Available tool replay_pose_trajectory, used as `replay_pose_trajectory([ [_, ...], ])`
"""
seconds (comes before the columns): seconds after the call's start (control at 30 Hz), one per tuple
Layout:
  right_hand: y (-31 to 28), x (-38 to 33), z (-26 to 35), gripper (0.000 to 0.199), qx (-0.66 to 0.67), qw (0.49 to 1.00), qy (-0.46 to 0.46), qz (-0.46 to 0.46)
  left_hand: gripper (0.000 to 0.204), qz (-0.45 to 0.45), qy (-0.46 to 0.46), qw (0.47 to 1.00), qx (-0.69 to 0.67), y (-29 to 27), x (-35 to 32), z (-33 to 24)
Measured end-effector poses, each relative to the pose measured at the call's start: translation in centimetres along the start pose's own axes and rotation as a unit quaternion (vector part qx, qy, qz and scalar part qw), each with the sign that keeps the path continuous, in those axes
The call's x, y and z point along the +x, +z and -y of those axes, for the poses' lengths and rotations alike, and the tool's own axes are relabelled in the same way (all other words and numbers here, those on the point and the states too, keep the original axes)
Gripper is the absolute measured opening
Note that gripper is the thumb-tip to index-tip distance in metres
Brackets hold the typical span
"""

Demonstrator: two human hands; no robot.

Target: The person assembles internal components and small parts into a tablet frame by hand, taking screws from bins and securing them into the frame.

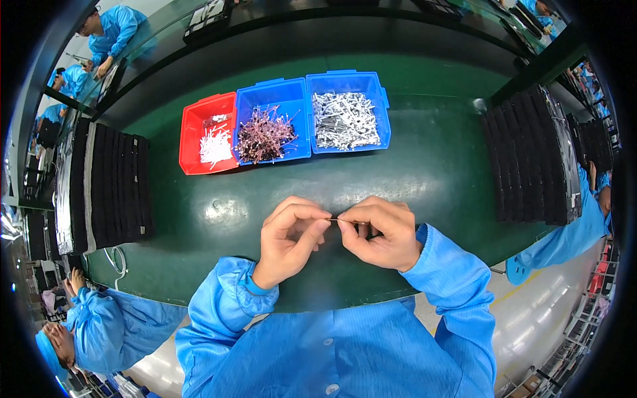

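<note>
Above the green table, my left hand (290, 240) and my right hand (381, 232) meet in front of my chest. Each pinches thumb and forefinger on one end of a thin, short wire-like piece (334, 219), dark toward the left and lighter toward the right. Its exact kind is too small to make out. Beyond my hands three bins stand side by side: a red bin (190, 136) with small white sticks, a blue bin (292, 99) with a tangle of brownish-pink thin-leaded parts, and another blue bin (385, 126) heaped with white and silvery parts.
Stacks of black trays stand on the table's left (109, 186) and right (531, 159). A white cable (118, 262) lies near the left edge. A dark shelf (318, 43) spans the back. Co-workers in blue sit at left (119, 331) and right (557, 245).
</note>
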State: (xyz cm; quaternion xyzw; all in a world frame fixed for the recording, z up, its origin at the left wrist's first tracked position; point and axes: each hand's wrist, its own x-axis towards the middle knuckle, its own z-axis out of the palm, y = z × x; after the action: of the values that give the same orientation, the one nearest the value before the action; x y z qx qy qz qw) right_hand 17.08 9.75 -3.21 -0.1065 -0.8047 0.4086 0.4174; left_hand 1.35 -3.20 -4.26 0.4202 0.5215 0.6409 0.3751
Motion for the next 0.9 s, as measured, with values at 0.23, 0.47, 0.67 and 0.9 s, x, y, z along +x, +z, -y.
replay_pose_trajectory([
  [0.23,0.0,0.1,-0.3,0.018,-0.028,0.999,-0.036,0.003,0.009,-0.003,-0.002,1.0,-0.001,0.2,0.1,0.2],
  [0.47,0.0,-0.2,0.0,0.015,-0.1,0.992,-0.065,-0.036,0.008,-0.01,-0.008,1.0,0.004,0.8,0.1,0.7],
  [0.67,0.4,-0.1,-0.7,0.017,-0.087,0.994,-0.053,-0.041,0.007,-0.058,0.048,0.99,0.12,-0.1,0.0,0.9],
  [0.9,-1.7,-0.4,-0.2,0.015,-0.044,0.998,-0.002,-0.045,0.011,-0.04,0.189,0.933,0.304,1.1,1.3,0.3],
])
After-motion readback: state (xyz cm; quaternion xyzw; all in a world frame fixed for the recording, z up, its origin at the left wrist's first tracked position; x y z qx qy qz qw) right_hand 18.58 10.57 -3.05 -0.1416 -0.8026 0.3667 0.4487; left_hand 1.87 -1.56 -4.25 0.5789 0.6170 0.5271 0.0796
